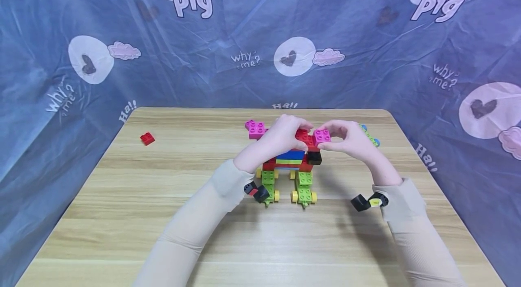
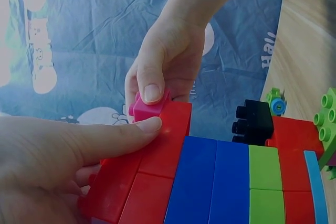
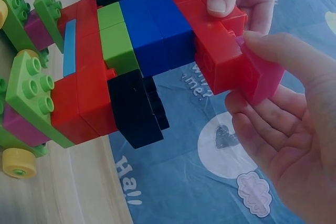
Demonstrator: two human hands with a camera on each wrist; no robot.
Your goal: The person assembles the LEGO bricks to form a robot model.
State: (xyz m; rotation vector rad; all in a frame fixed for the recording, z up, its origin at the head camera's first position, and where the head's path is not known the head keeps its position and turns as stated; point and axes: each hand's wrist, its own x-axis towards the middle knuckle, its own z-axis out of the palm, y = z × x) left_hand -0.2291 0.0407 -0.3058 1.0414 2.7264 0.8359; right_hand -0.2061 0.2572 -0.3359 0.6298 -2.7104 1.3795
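Observation:
A toy of stacked building bricks stands on the table, with red, blue [image 1: 291,155] and light green layers. Beneath it are green wheeled bases [image 1: 304,179] with yellow wheels. My left hand [image 1: 281,135] grips the red bricks [image 2: 165,140] of the top layer, its thumb lying along their side. At the right end of that layer, my right hand [image 1: 348,138] pinches a pink brick [image 1: 322,136] between thumb and fingers. The pink brick touches the red brick's end and looks tilted in the right wrist view. Lower down, a black brick [image 3: 136,108] sticks out. Another pink brick [image 1: 256,130] sits at the left end.
A loose red brick [image 1: 147,138] lies at the far left of the wooden table [image 1: 142,214]. Behind my right hand is a green piece with blue wheels [image 1: 369,136]. A blue printed cloth [image 1: 228,83] hangs around the table's back and sides.

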